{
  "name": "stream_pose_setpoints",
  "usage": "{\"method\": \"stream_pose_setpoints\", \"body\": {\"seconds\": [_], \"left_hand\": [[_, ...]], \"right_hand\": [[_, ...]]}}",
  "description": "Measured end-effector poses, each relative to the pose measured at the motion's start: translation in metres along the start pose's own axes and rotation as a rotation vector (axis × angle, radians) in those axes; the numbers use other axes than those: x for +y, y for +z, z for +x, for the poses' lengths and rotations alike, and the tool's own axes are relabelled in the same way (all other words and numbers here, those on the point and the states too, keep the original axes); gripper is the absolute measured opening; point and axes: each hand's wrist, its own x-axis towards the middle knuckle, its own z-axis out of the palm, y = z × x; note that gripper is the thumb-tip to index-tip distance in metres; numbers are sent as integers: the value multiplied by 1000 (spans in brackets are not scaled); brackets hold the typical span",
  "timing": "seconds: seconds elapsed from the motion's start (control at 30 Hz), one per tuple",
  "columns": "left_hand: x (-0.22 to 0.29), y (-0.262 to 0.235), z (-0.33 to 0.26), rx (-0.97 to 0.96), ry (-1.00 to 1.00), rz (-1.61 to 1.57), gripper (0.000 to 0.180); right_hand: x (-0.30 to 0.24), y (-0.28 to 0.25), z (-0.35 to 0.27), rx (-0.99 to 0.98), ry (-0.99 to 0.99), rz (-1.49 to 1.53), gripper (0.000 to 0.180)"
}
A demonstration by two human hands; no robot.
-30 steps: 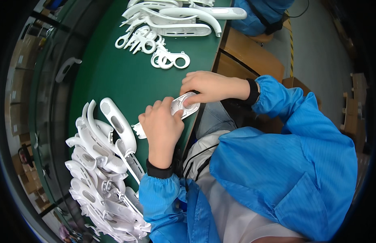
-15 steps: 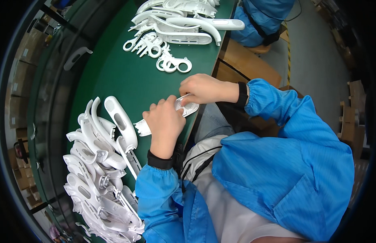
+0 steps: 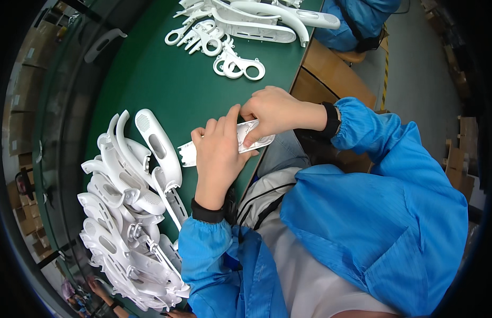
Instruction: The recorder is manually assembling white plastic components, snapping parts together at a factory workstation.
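A long white plastic shell (image 3: 188,154) lies between my hands near the table's front edge, its inner side turned up and its rounded, perforated end to the right. My left hand (image 3: 218,159) grips it around the middle, covering much of it, with the index finger raised along the shell. My right hand (image 3: 272,112) holds the rounded end, thumb pressed on the inner face and fingers bent at the far edge. Whether a smaller part sits under the fingertips is hidden.
Left of my left hand, a large heap of white plastic shells (image 3: 160,148) covers the green table (image 3: 134,79). Farther off are ring-shaped white pieces (image 3: 252,70) and more curved shells (image 3: 277,35). A person in blue (image 3: 357,21) is at far right, beside cardboard boxes (image 3: 336,74).
The view has shifted a little. My left index finger has lifted and straightened, and my right thumb presses farther onto the shell. Another person's arm now shows at the lower left.
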Motion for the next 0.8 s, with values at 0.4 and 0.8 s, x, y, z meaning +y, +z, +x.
{"method": "stream_pose_setpoints", "body": {"seconds": [0.4, 0.8], "left_hand": [[5, 3, 1, -5, -61, 16, 94], [3, 5, 1, -21, -107, -7, 95]], "right_hand": [[2, 1, 5, -39, -39, 48, 43], [-3, 8, -1, 32, -19, 21, 49]]}}
